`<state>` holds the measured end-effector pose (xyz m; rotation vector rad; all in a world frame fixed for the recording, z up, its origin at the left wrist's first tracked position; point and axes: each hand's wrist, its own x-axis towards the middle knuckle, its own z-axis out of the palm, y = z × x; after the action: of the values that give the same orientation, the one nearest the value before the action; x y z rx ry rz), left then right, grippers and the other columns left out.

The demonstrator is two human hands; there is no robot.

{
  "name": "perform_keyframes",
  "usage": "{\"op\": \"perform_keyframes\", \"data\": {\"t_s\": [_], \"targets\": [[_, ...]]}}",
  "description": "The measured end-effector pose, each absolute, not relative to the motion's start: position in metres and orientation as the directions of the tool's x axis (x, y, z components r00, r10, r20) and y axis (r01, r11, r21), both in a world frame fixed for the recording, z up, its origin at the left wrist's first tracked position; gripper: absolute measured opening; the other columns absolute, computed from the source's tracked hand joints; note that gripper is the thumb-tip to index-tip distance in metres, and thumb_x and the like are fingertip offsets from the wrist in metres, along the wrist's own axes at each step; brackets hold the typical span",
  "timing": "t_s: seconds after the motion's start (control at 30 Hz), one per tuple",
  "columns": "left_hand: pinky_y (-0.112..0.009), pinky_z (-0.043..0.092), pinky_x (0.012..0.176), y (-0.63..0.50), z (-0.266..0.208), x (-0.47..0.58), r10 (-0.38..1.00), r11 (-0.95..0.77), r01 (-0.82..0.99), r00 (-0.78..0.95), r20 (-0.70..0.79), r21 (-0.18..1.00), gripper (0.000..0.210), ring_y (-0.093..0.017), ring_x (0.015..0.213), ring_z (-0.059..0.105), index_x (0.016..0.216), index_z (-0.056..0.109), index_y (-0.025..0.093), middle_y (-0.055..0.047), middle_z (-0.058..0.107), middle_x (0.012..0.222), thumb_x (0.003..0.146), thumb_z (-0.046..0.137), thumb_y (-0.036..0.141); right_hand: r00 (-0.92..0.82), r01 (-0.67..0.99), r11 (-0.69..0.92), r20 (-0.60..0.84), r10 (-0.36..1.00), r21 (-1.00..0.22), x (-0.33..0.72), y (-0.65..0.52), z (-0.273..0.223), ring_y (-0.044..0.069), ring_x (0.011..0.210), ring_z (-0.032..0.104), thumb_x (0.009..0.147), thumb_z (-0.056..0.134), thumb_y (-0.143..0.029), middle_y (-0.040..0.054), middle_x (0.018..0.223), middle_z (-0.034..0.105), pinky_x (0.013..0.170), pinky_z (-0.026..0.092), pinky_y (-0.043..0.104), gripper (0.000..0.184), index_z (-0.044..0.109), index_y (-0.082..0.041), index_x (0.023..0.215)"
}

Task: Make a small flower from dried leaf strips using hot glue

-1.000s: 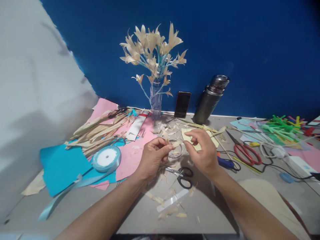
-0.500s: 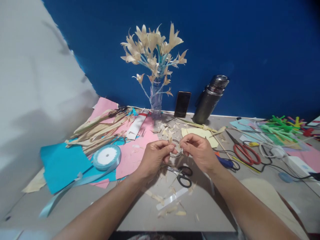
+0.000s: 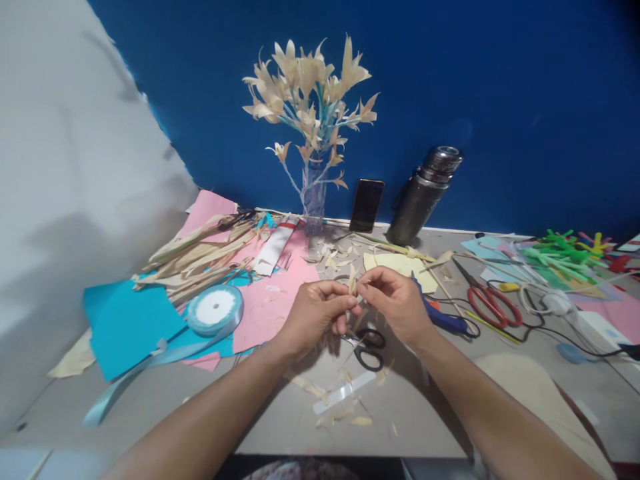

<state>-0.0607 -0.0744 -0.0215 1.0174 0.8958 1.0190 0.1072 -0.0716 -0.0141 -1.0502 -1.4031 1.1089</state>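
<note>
My left hand (image 3: 324, 305) is closed, its thumb and fingers pinching a small pale dried-husk flower piece (image 3: 353, 279) that points upward. My right hand (image 3: 395, 300) is closed in a pinch right beside it, fingertips meeting the piece; what exactly lies between them is too small to make out. Below the hands lie black-handled scissors (image 3: 370, 359). A blue glue gun (image 3: 445, 317) rests just right of my right hand. Behind, a clear vase (image 3: 314, 200) holds a bunch of cream husk flowers (image 3: 307, 83) on light-blue stems.
A ribbon spool (image 3: 214, 311), blue paper (image 3: 127, 327) and dried husk strips (image 3: 200, 263) lie left. A phone (image 3: 367, 205) and a dark flask (image 3: 425, 195) lean at the wall. Red-handled scissors (image 3: 494, 305), cables and green pipe cleaners (image 3: 563, 260) are right. Husk scraps surround a white strip (image 3: 345, 392).
My right hand has moved left, so its fingertips now meet the piece in my left hand. The ring-shaped thing seen between the hands is now mostly covered. The view has shifted slightly.
</note>
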Motion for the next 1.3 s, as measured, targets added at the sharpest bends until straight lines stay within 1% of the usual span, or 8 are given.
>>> {"op": "perform_keyframes", "data": {"t_s": [0.17, 0.27, 0.33, 0.6, 0.77, 0.97, 1.13, 1.3], "targets": [[-0.018, 0.043, 0.038, -0.077, -0.019, -0.059, 0.964, 0.168, -0.181, 0.236, -0.123, 0.969, 0.012, -0.01, 0.039, 0.056, 0.075, 0.074, 0.012, -0.005, 0.07, 0.058, 0.072, 0.077, 0.023, 0.0, 0.193, 0.218, 0.222, 0.975, -0.957, 0.104, -0.075, -0.015, 0.013, 0.058, 0.058, 0.079, 0.075, -0.04, 0.0004, 0.07, 0.066, 0.053, 0.046, 0.024, 0.023, 0.064, -0.019, 0.076], [-0.019, 0.044, 0.035, -0.079, -0.02, -0.058, 0.961, 0.19, -0.175, 0.233, -0.147, 0.966, 0.013, -0.012, 0.035, 0.054, 0.076, 0.074, 0.012, -0.002, 0.063, 0.047, 0.072, 0.076, 0.025, 0.026, 0.22, 0.231, 0.242, 0.97, -0.948, 0.102, -0.077, -0.018, 0.013, 0.056, 0.058, 0.08, 0.073, -0.039, 0.0004, 0.07, 0.067, 0.052, 0.047, 0.024, 0.022, 0.064, -0.019, 0.077], [-0.02, 0.044, 0.033, -0.079, -0.02, -0.057, 0.961, 0.195, -0.174, 0.23, -0.153, 0.965, 0.017, -0.012, 0.034, 0.052, 0.077, 0.074, 0.012, -0.002, 0.062, 0.046, 0.073, 0.076, 0.028, 0.025, 0.227, 0.235, 0.247, 0.969, -0.945, 0.101, -0.078, -0.02, 0.014, 0.056, 0.06, 0.081, 0.073, -0.039, 0.0003, 0.07, 0.068, 0.053, 0.048, 0.024, 0.021, 0.064, -0.02, 0.078], [-0.018, 0.043, 0.038, -0.08, -0.02, -0.056, 0.981, 0.103, -0.113, 0.173, -0.083, 0.988, 0.022, -0.011, 0.041, 0.054, 0.077, 0.076, 0.012, -0.003, 0.063, 0.05, 0.078, 0.072, 0.033, 0.048, 0.199, 0.237, 0.251, 0.967, -0.951, 0.094, -0.083, -0.018, 0.016, 0.06, 0.065, 0.083, 0.071, -0.037, 0.0001, 0.067, 0.068, 0.055, 0.05, 0.025, 0.02, 0.062, -0.02, 0.077], [-0.019, 0.042, 0.038, -0.078, -0.02, -0.058, 0.978, 0.164, -0.203, 0.161, -0.133, 0.965, 0.02, -0.011, 0.04, 0.054, 0.079, 0.076, 0.013, -0.003, 0.063, 0.051, 0.076, 0.075, 0.032, 0.035, 0.246, 0.234, 0.25, 0.968, -0.941, 0.094, -0.083, -0.02, 0.014, 0.06, 0.06, 0.083, 0.071, -0.035, 0.0, 0.069, 0.066, 0.054, 0.046, 0.025, 0.018, 0.062, -0.02, 0.079], [-0.018, 0.041, 0.043, -0.073, -0.023, -0.061, 0.982, 0.116, -0.219, 0.169, -0.08, 0.969, 0.015, -0.009, 0.04, 0.054, 0.076, 0.078, 0.014, -0.001, 0.061, 0.046, 0.073, 0.077, 0.028, -0.043, 0.245, 0.274, 0.272, 0.961, -0.93, 0.096, -0.083, -0.021, 0.012, 0.061, 0.051, 0.08, 0.072, -0.029, -0.001, 0.077, 0.062, 0.054, 0.043, 0.023, 0.015, 0.065, -0.02, 0.09], [-0.018, 0.037, 0.042, -0.073, -0.017, -0.063, 0.975, 0.106, -0.191, 0.211, -0.065, 0.976, 0.015, -0.009, 0.04, 0.053, 0.074, 0.077, 0.013, -0.001, 0.06, 0.044, 0.072, 0.078, 0.027, -0.044, 0.225, 0.352, 0.351, 0.935, -0.909, 0.096, -0.085, -0.016, 0.011, 0.062, 0.051, 0.081, 0.072, -0.028, 0.0003, 0.079, 0.063, 0.057, 0.043, 0.024, 0.011, 0.067, -0.019, 0.083], [-0.02, 0.039, 0.042, -0.072, -0.017, -0.064, 0.963, 0.151, -0.258, 0.257, -0.083, 0.954, 0.019, -0.009, 0.039, 0.054, 0.075, 0.074, 0.011, -0.004, 0.068, 0.057, 0.067, 0.083, 0.026, -0.072, 0.146, 0.319, 0.312, 0.947, -0.936, 0.098, -0.086, -0.014, 0.014, 0.064, 0.056, 0.083, 0.072, -0.034, 0.0007, 0.073, 0.061, 0.059, 0.044, 0.026, 0.016, 0.066, -0.019, 0.081]]}}
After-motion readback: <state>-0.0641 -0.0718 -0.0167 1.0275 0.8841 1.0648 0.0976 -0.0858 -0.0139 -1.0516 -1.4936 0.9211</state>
